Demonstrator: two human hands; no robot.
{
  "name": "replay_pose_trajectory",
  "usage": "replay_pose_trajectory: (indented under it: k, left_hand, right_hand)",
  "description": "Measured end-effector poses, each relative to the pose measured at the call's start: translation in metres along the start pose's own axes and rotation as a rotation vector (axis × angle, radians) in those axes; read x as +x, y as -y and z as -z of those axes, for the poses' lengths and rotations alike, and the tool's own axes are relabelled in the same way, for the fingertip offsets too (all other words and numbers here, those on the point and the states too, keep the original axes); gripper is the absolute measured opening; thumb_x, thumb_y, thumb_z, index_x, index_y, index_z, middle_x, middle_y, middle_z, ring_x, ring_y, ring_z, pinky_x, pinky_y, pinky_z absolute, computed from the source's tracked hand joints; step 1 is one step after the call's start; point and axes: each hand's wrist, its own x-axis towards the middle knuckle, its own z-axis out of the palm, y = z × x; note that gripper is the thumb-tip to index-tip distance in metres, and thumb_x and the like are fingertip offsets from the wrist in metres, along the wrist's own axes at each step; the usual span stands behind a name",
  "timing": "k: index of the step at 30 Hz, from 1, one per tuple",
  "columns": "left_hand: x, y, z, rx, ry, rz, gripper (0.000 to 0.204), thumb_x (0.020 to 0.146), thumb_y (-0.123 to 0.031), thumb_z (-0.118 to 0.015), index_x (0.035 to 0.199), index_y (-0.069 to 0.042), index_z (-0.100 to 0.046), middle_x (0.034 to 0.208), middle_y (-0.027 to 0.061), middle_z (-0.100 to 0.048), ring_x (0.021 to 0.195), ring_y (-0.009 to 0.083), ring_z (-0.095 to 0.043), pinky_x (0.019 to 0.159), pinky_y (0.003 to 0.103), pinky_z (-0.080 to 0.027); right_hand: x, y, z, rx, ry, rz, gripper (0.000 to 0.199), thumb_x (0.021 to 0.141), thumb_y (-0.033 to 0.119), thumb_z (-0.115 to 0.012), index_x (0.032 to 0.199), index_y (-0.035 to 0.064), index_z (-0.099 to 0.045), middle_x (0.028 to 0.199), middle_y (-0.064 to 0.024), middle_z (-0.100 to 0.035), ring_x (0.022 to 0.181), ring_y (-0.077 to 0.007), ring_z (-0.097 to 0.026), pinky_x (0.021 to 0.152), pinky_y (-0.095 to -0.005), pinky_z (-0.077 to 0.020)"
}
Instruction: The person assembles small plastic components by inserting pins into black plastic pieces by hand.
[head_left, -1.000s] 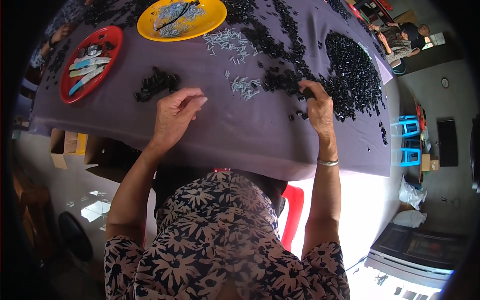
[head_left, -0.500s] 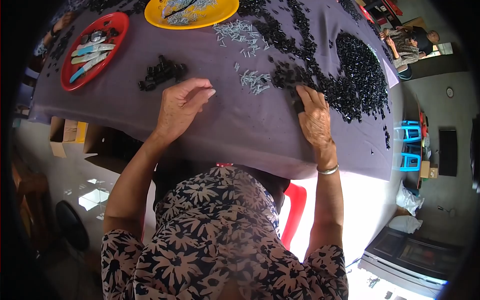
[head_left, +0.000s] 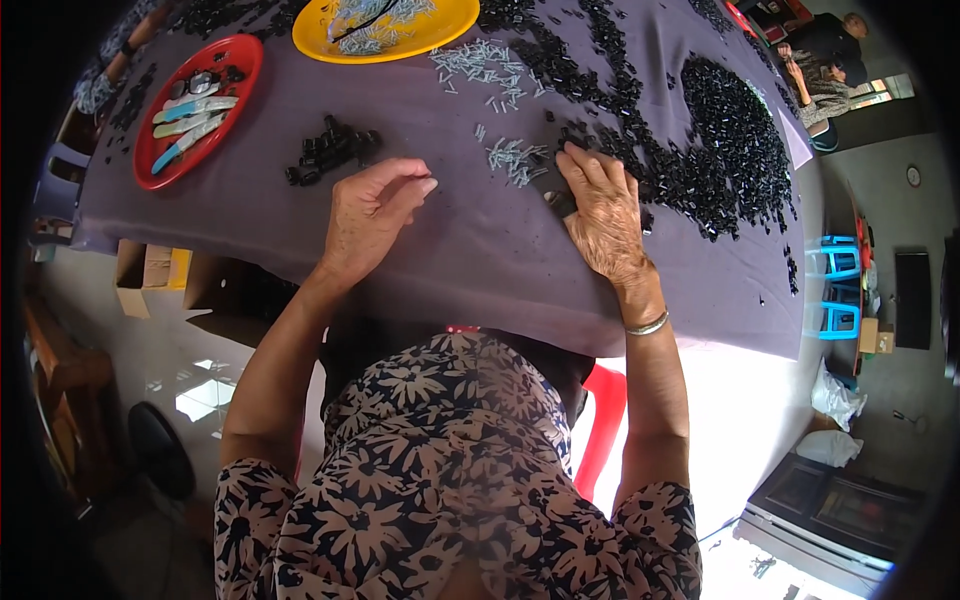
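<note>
My left hand [head_left: 375,218] hovers over the cloth, thumb and fingertips drawn together. Anything held between them is too small to make out. Beyond it lies a loose heap of small black cylindrical pieces [head_left: 335,148]. Palm down, my right hand [head_left: 607,215] has its fingers stretched out over the near edge of scattered black pieces [head_left: 625,150], partly hiding them. Something dark shows at its thumb; I cannot tell what. Just left of its fingertips lies a small pile of thin silvery pins [head_left: 515,160].
A purple-grey cloth [head_left: 480,270] covers the table. A red tray [head_left: 250,70] holds knives with light handles. A yellow tray [head_left: 470,30] of pins stands farther back, near more pins [head_left: 485,68]. A large black heap [head_left: 735,150] spreads rightward. Other people sit at the far edges.
My right hand has shifted left and flattened, its fingers now reaching farther over the pieces beside the pins. My left hand keeps its pinch. The whole view has shifted slightly.
</note>
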Motion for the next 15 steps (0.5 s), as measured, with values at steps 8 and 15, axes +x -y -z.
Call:
replay_pose_trajectory:
  k: [8, 15]
  left_hand:
    - [0.001, 0.002, 0.004, -0.005, 0.002, -0.010, 0.013, 0.088, -0.011, -0.069, 0.098, -0.003, -0.069, 0.079, -0.0016, -0.064, 0.069, 0.0035, -0.055, 0.057, 0.021, -0.048]
    - [0.000, 0.002, 0.002, -0.007, 0.001, 0.003, 0.014, 0.088, -0.011, -0.069, 0.099, -0.003, -0.068, 0.079, -0.0010, -0.064, 0.068, 0.0039, -0.055, 0.057, 0.021, -0.048]
  right_hand:
    - [-0.024, -0.009, 0.017, -0.022, -0.002, -0.129, 0.057, 0.069, 0.001, -0.058, 0.126, 0.0071, -0.057, 0.134, -0.0061, -0.052, 0.114, -0.0260, -0.050, 0.097, -0.0413, -0.0386]
    - [0.018, -0.001, -0.005, 0.382, -0.159, -0.106, 0.041, 0.068, -0.009, -0.047, 0.104, 0.0021, -0.065, 0.098, -0.0136, -0.063, 0.093, -0.0315, -0.058, 0.084, -0.0360, -0.0481]
